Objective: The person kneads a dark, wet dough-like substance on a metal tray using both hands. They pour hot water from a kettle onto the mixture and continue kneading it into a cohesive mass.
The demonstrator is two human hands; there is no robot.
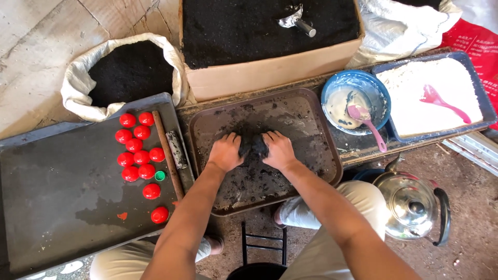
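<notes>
A lump of black dough-like material [252, 147] lies in the middle of a brown tray [311, 111]. My left hand [225, 152] presses its left side and my right hand [279, 150] presses its right side, fingers curled around it. Both hands are smeared with the black stuff. Crumbs and grey smears cover the tray's floor.
Left: a dark tray [62, 197] with several red balls [136, 150], a green cap [160, 176] and a wooden stick [167, 155]. Behind: a sack [124, 70] and a cardboard box [270, 67] of black powder with a metal scoop [296, 19]. Right: blue bowl [355, 101], tray of white powder [430, 96], steel kettle [412, 205].
</notes>
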